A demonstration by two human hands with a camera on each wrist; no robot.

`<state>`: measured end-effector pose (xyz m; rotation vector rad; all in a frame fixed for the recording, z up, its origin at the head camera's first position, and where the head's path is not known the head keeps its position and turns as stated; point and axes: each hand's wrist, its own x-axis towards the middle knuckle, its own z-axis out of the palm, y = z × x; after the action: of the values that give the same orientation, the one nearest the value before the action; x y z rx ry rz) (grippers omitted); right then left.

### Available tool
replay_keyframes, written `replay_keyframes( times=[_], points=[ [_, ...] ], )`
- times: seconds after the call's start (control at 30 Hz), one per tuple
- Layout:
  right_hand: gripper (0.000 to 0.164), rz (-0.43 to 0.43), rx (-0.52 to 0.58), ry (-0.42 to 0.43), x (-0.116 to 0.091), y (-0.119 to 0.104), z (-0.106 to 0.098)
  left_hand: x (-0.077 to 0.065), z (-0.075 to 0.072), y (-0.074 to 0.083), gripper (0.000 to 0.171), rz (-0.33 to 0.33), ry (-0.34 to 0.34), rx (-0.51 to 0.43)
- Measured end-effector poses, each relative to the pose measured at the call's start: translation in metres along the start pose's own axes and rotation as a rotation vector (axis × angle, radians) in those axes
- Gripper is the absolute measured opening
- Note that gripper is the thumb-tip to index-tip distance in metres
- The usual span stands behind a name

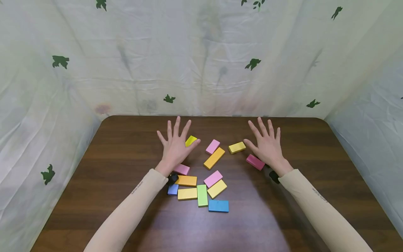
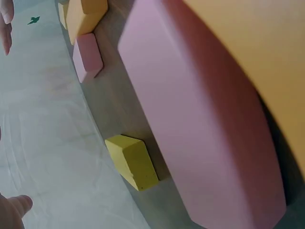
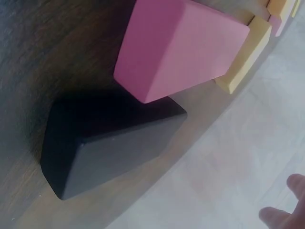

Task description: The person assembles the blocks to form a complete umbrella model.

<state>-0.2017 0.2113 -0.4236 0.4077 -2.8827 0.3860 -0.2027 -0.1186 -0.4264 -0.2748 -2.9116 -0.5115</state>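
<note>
Fingers spread and straight, my left hand is held over the far left of the scattered blocks and grips nothing. A bright yellow block lies partly hidden behind its thumb, and a pink block is by its wrist. My right hand is likewise spread and holds nothing. Nearest to it are a pale yellow block by the thumb tip and a magenta block near the wrist. In the right wrist view a black block lies beside the magenta one; the head view mostly hides it.
Between the arms lie more blocks: an orange block, a green block, a blue block and several others, flat on the brown wooden table. A pale curtain with leaf-like green marks hangs behind the table and along its sides.
</note>
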Motion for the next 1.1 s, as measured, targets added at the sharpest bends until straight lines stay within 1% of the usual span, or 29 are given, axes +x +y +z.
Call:
replay_keyframes(
  times=[0.1,0.2,0.37,0.47,0.67,0.83,1.1],
  points=[
    [0.072,-0.014,0.010,-0.006,0.000,0.000,-0.001,-0.002,-0.002,0.001,0.081,0.034,-0.010,0.000],
    [0.071,-0.040,0.027,-0.007,-0.001,-0.001,-0.003,-0.004,-0.003,0.003,0.079,0.086,-0.020,-0.006],
    [0.069,-0.098,0.059,-0.004,-0.005,-0.004,-0.006,-0.012,-0.005,0.003,0.076,0.174,-0.054,-0.014],
    [0.069,-0.128,0.075,-0.018,-0.009,-0.007,-0.006,-0.017,-0.006,0.003,0.073,0.229,-0.087,-0.028],
    [0.072,-0.202,0.117,-0.050,-0.018,-0.012,-0.003,-0.030,-0.009,0.004,0.068,0.363,-0.188,-0.057],
    [0.069,-0.276,0.142,-0.061,-0.029,-0.019,0.000,-0.043,-0.006,0.004,0.065,0.473,-0.238,-0.094],
    [0.062,-0.392,0.175,-0.154,-0.047,-0.032,0.003,-0.063,-0.002,0.006,0.057,0.615,-0.329,-0.167]
  ],
)
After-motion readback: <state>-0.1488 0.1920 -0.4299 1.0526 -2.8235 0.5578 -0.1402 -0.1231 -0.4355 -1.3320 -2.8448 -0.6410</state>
